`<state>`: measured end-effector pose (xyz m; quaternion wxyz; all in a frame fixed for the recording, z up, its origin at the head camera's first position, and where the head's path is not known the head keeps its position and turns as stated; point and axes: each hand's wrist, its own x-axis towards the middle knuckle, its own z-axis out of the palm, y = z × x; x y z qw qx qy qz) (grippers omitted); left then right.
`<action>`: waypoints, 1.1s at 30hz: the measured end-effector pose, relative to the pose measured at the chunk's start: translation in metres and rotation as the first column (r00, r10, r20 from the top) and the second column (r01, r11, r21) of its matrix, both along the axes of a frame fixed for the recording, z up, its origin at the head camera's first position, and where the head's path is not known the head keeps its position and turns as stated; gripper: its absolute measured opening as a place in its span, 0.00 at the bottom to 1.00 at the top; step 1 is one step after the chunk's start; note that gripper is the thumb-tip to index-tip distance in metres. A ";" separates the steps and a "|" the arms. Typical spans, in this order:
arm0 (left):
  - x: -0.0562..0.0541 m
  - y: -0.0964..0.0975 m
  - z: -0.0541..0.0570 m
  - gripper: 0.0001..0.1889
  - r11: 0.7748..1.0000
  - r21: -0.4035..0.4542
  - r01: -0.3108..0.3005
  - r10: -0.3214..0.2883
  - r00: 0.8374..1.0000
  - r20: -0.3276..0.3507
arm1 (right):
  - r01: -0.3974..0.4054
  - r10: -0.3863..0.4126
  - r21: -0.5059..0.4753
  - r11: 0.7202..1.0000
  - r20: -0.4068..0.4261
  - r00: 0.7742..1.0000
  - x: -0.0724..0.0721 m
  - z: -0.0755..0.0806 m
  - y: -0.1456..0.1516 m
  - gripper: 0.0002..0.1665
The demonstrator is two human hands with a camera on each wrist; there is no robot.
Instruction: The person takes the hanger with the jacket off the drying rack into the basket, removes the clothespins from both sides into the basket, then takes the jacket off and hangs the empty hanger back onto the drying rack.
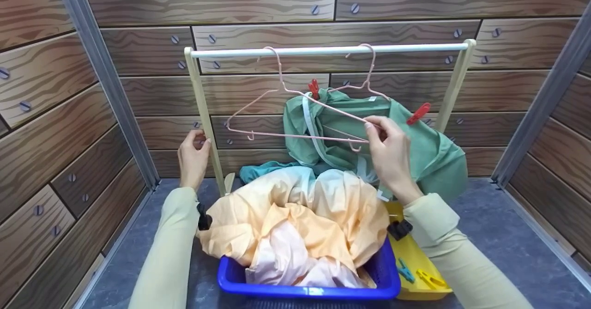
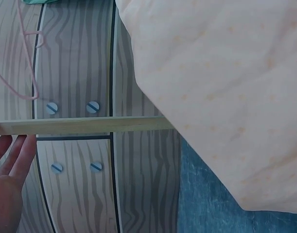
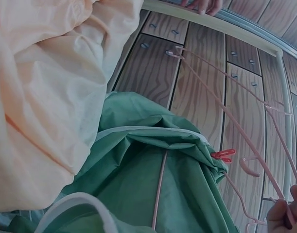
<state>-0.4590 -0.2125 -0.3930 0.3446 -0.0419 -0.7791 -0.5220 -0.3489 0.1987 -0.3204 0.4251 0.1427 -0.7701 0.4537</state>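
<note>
A pink hanger hooks over the white rail of a small clothes rack. My right hand pinches its right corner between thumb and fingers. My left hand grips the rack's left wooden post, the fingertips against its edge in the left wrist view. Behind, a green garment hangs from a second pink hanger, a red clothespin at one shoulder and another red clothespin at the other. The bare hanger overlaps its left part.
In front of the rack stands a blue basket heaped with peach and white cloth. A yellow tray beside it holds a blue clothespin and yellow clothespins. Teal cloth lies behind the heap. Wood-patterned walls enclose three sides.
</note>
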 end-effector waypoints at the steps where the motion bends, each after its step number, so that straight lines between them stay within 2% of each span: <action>1: 0.000 0.000 0.000 0.10 1.000 -0.002 -0.002 0.002 1.000 0.002 | 0.000 0.000 0.012 1.000 0.000 1.000 0.000 0.000 0.000 0.10; 12: 0.001 0.000 -0.001 0.10 1.000 0.007 -0.006 0.006 1.000 0.010 | -0.030 0.031 0.156 0.987 -0.008 0.999 -0.004 -0.009 0.007 0.11; 17: 0.001 0.000 0.000 0.11 1.000 -0.001 0.000 0.000 1.000 0.016 | -0.013 0.025 0.233 0.972 -0.051 0.998 -0.007 -0.012 0.013 0.09; 25: 0.001 0.000 0.000 0.10 1.000 -0.005 -0.007 0.007 1.000 0.021 | 0.033 0.001 0.370 0.928 -0.091 0.996 -0.012 -0.015 0.021 0.10; 29: 0.001 0.000 0.000 0.10 1.000 -0.012 -0.004 0.004 1.000 0.019 | 0.043 -0.014 0.427 0.903 -0.070 0.997 -0.018 -0.016 0.023 0.10; 33: 0.003 0.000 0.001 0.10 1.000 -0.018 0.003 -0.002 1.000 0.031 | 0.036 -0.034 0.471 0.881 -0.012 0.999 -0.024 -0.017 0.023 0.13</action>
